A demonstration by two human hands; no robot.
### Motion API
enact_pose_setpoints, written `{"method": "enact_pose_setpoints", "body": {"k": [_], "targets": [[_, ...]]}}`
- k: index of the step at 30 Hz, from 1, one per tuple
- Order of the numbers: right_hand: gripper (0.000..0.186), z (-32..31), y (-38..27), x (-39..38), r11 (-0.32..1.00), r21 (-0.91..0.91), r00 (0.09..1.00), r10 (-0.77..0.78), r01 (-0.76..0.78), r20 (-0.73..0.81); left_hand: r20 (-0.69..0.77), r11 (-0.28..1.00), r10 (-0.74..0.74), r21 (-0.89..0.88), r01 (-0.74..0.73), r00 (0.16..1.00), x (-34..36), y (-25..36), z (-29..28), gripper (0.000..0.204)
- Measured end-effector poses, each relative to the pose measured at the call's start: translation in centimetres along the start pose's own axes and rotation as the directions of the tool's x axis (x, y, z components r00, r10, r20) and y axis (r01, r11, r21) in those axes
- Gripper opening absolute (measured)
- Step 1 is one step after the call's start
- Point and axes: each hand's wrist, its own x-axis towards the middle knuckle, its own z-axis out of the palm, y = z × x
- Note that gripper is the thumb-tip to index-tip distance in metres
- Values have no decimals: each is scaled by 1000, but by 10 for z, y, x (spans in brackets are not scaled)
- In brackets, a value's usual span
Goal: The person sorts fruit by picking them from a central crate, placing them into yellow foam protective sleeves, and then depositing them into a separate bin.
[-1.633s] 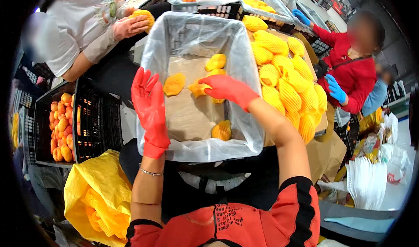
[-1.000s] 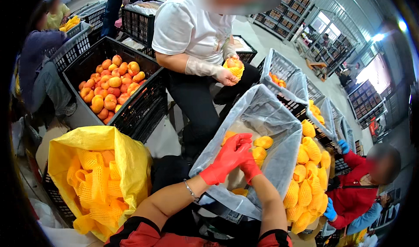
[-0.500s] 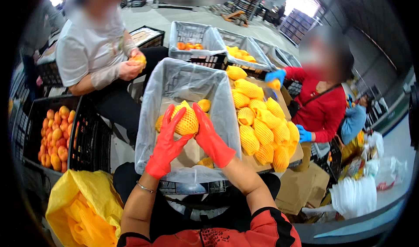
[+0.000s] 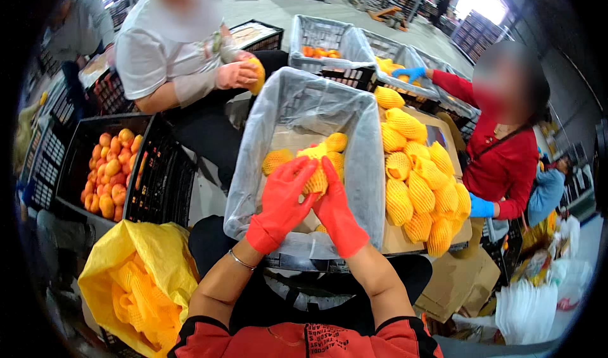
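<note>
Both my hands wear red rubber gloves over a crate lined with clear plastic (image 4: 364,162). Between them is a fruit in a yellow foam net (image 4: 316,182). My left hand (image 4: 282,196) curls round its left side, and my right hand (image 4: 335,212) closes on its right side. More netted fruits (image 4: 277,160) lie in the crate beyond my fingers, partly hidden by them. To the right, a pile of netted fruits (image 4: 421,193) rests on cardboard beside the crate.
At left are a black crate of orange-red fruit (image 4: 113,174) and a yellow sack of foam nets (image 4: 139,295). A person in white (image 4: 152,54) holds a netted fruit. At right, a person in red (image 4: 500,162) reaches into one of several lined crates (image 4: 329,35) at the back.
The view has shifted, moving the scene rightward. My hands have lowered the netted fruit further into the crate. The person in red has stretched a gloved hand to a back crate.
</note>
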Motion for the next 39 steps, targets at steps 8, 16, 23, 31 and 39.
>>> {"method": "enact_pose_setpoints", "body": {"k": [8,16,23,31,39], "targets": [[46,-27,1,7,990,-124,997,69,-74,-39,-57,986,-127,-111,120,990,-10,-24,12,46],[56,-1,-4,-8,940,-112,919,339,-322,199,445,210,-461,-786,582,767,3,-41,-22,20],[58,-1,-5,-7,925,-60,905,380,-376,193,454,71,-462,-837,542,762,4,-39,-18,22],[58,14,8,-14,923,-382,994,6,-48,-110,282,838,-262,-409,363,923,4,-22,-36,67],[52,-13,0,0,233,-705,681,-570,670,459,251,956,26,-289,49,968,-2,-15,-1,85]]}}
